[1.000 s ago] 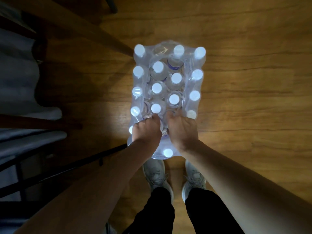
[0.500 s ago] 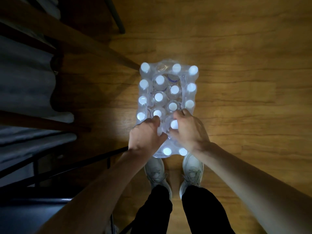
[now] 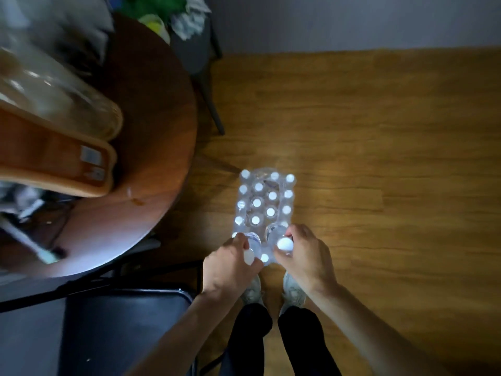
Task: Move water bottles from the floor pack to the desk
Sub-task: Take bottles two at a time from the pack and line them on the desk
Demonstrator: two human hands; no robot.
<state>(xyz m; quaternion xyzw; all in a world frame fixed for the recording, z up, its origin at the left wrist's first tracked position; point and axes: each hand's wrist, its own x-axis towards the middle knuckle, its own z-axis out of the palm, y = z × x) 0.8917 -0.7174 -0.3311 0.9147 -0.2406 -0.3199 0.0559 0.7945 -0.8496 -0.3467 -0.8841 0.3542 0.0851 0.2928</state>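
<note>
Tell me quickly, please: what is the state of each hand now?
Left hand: closed around a water bottle near its white cap.
Right hand: closed around another water bottle, fingers by its cap.

Floor [image 3: 379,164]: wood-look planks, smooth, soft sheen. Pack [image 3: 264,202]: clear plastic film, glossy, crinkled; bottle caps white, smooth plastic. Bottles in left hand [image 3: 230,264] and right hand [image 3: 303,256]: clear glossy plastic. Round desk [image 3: 160,126]: reddish-brown wood, smooth, faint gloss at rim. Chair seat [image 3: 122,329] by desk's near edge: dark, matt.
</note>
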